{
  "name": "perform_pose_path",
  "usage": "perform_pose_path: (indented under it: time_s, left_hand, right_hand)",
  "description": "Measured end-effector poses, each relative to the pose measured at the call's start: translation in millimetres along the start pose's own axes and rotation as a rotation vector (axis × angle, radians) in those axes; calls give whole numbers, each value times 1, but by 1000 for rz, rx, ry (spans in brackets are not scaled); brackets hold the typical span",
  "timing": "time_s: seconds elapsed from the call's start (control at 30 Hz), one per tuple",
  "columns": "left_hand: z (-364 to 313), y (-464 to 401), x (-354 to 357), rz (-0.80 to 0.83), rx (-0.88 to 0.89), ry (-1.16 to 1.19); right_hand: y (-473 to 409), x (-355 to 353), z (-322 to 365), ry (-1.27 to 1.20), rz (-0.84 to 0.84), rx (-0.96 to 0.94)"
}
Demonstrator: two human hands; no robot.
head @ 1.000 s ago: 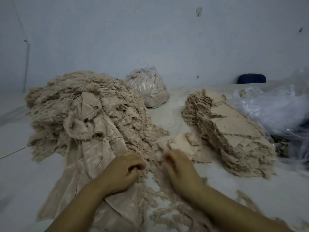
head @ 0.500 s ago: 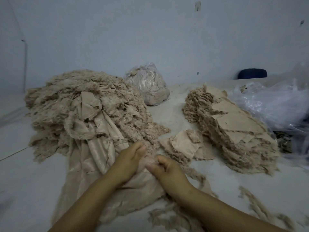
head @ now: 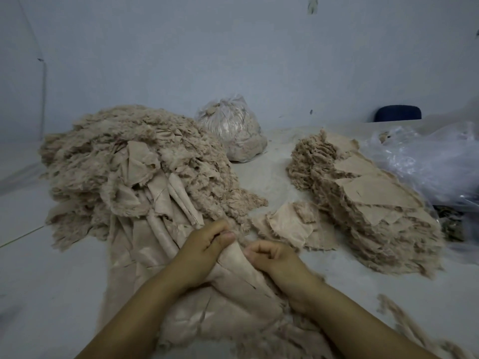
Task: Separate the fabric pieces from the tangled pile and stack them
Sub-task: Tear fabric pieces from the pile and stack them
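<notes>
**Hands pinching one beige piece at the near edge of the pile**

Your left hand point(head: 204, 244) has its fingers curled and its thumb pressed down on the upper edge of a beige fabric piece point(head: 233, 286); your right hand point(head: 272, 257) pinches the same edge just beside it, fingers bent inward. The two hands are near each other but not touching, and the piece spreads back toward you between your forearms.

That piece lies at the near foot of the tangled pile point(head: 124, 161) — a tall, frayed heap on the left of the table point(head: 39, 281), with longer folded strips trailing down its front. To your right sits the stack point(head: 363, 211) of flattened pieces, long and layered. Between pile and stack, a few loose pieces point(head: 293, 226) lie flat, just beyond your right hand.

Behind, a tied clear bag of scraps point(head: 233, 133) stands near the wall, and crumpled clear plastic point(head: 427, 161) lies at the far right — touching the stack's far side.
</notes>
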State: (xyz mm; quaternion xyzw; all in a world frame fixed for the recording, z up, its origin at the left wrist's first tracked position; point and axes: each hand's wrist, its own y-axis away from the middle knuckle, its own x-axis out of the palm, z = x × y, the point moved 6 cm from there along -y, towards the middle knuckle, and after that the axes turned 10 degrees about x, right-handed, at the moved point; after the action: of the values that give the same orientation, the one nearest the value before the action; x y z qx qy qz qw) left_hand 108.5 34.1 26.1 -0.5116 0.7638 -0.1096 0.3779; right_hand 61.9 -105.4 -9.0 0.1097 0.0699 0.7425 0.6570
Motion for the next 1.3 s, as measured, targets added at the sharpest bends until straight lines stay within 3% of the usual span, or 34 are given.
perform_pose_path:
  time_s: [0.07,0.13,0.3,0.4,0.53,0.7,0.77,0.93,1.0,1.1,1.2,1.3]
  left_hand:
    - [7,2,-3,-73,-77,75]
    - [16,6,-3,-45,-127,56]
    - [13,15,10,264,-90,-48]
    - [5,9,-1,158,-8,-156]
    - [11,1,5,352,-15,-456]
    - [-7,-8,7,218,135,-449]
    - [-6,-9,10,204,149,-411]
    - [11,-10,-3,3,-37,-313]
    - [17,-8,-10,21,-66,-265]
    - [19,-7,-7,186,-23,-275]
    - [22,-8,-6,94,-57,-218]
    - [23,-10,-2,18,-113,-237]
  right_hand:
    - [-2,-6,1,3,-75,-39]
    - [-2,-16,3,33,-178,-89]
    - [4,-37,13,51,-378,-263]
    - [6,-38,17,25,-356,-318]
    - [5,-34,17,31,-316,-340]
    - [1,-19,7,115,-190,-196]
    - [1,-17,8,259,-227,-231]
    - [-1,-17,16,256,-357,-328]
    - [-2,-18,14,210,-382,-316]
    - [-3,-26,13,148,-447,-298]
    - [-5,-21,11,116,-330,-250]
    - [-8,-4,4,298,-186,-191]
